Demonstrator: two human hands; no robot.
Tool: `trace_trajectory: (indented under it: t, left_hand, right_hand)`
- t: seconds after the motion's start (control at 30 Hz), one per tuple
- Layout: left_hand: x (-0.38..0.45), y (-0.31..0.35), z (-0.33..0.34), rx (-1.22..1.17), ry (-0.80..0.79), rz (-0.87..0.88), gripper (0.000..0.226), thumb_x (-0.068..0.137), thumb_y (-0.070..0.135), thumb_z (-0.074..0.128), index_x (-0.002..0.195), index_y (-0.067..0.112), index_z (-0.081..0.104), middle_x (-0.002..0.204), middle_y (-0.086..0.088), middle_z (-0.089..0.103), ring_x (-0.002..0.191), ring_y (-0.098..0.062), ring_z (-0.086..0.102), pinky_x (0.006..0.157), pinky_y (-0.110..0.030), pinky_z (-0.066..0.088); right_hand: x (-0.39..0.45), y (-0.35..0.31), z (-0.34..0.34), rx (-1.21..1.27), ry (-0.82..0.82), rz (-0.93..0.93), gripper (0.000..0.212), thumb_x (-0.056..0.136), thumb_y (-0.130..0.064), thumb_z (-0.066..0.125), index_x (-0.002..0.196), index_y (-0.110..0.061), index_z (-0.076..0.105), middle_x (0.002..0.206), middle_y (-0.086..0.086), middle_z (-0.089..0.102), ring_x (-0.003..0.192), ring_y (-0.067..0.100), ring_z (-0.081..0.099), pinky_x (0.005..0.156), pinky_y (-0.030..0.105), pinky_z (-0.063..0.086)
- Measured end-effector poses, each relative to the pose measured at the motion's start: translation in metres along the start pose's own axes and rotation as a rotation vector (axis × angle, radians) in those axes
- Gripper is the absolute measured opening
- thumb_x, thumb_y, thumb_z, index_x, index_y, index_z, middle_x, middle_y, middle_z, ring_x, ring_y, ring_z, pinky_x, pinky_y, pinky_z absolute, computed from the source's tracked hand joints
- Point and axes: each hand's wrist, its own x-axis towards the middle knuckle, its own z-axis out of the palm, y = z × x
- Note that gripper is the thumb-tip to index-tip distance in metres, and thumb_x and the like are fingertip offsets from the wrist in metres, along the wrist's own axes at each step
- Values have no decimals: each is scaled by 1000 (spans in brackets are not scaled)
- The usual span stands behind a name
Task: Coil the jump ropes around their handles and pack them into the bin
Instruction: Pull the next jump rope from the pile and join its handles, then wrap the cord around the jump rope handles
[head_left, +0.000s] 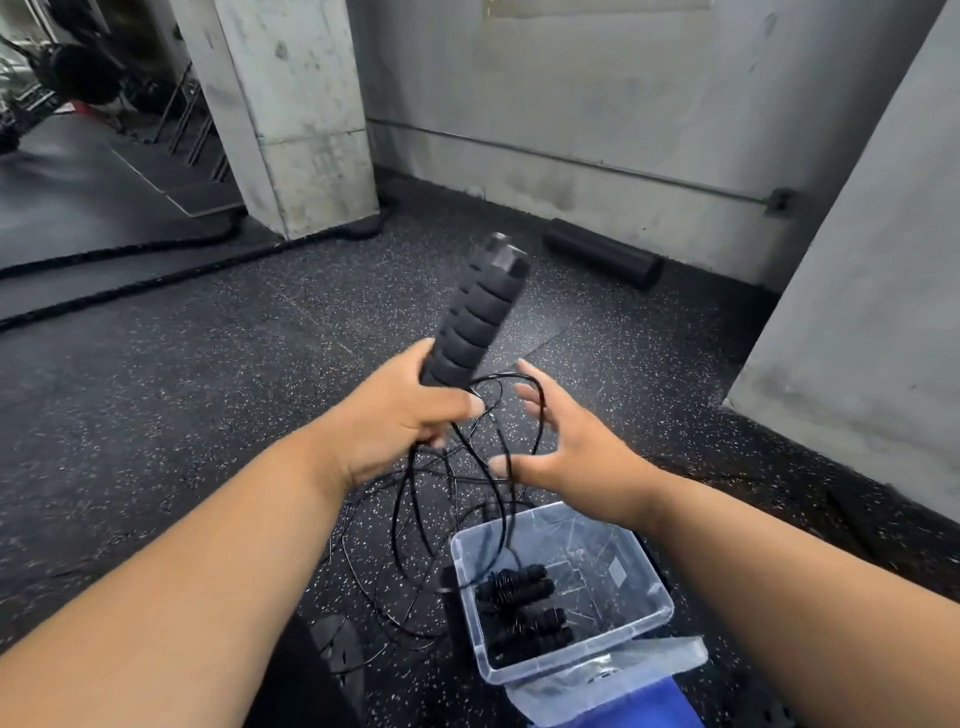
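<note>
At the centre of the frame we find the left hand, its fingers and thumb curled round the lower end of a pair of black ribbed foam handles. The handles are held together and point up and to the right, with their grey end caps uppermost. Just to the right, the right hand has its fingers spread and loosely bent; a loop of thin black rope crosses the fingers, but we cannot tell whether they pinch it or merely touch it.

From the base of the handles the rope drops in loose, uncoiled loops to the floor below and between the two forearms. One strand runs over the near-left rim of a clear plastic bin, which stands on the floor at the lower right of the frame. Inside the bin lie already coiled ropes, black bundles wound round their handles and resting against the left wall. A clear lid lies beside the bin at its lower edge, partly over something blue.

The floor is black rubber matting flecked with pale specks, with seams between tiles. A black foam roller lies against the base of the grey concrete wall at upper centre-right. A concrete pillar stands at upper centre-left, and two lengths of thick black battle rope run from its foot toward the left edge. Dark gym equipment, blurred, occupies the upper left corner. A second concrete surface fills the right edge.
</note>
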Motion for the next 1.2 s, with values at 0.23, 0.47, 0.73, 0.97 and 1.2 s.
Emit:
trace_trajectory:
  t: [0.23, 0.47, 0.73, 0.97, 1.2]
  left_hand:
    - [8, -8, 3, 136, 120, -38, 46, 71, 22, 79, 113, 22, 61, 85, 0, 57, 55, -6, 49, 52, -27, 46]
    - [12, -17, 13, 150, 77, -65, 36, 85, 10, 81, 113, 21, 61, 80, 7, 60, 58, -8, 51, 53, -29, 45]
    - [11, -15, 33, -137, 23, -49, 39, 75, 15, 76, 106, 14, 53, 83, -4, 57, 53, -7, 40, 51, -25, 37]
    - [12, -13, 32, -381, -33, -43, 53, 68, 28, 80, 111, 18, 51, 79, 2, 46, 53, -6, 32, 56, -24, 36]
    - [7, -10, 20, -199, 8, -72, 51, 69, 24, 82, 110, 16, 53, 71, 11, 53, 51, -6, 39, 70, -29, 57]
  right_hand:
    - [-1, 2, -13, 140, 104, 159, 21, 101, -27, 58, 103, -9, 68, 73, 2, 50, 67, 18, 46, 68, 38, 46]
    - [-8, -10, -6, 246, -182, 89, 57, 94, -32, 70, 147, -35, 49, 126, -7, 69, 118, 4, 64, 111, 32, 42]
    - [-5, 1, 10, -64, -21, 255, 67, 93, -27, 73, 153, -30, 43, 126, 1, 61, 89, 0, 61, 70, 12, 45]
    - [-15, -12, 26, 399, -366, 92, 55, 91, -23, 68, 142, -33, 49, 132, 12, 65, 124, 8, 60, 114, 28, 36]
    - [-13, 5, 27, 154, -293, 178, 36, 99, -52, 58, 80, -24, 68, 65, -7, 49, 61, 12, 48, 70, 36, 44]
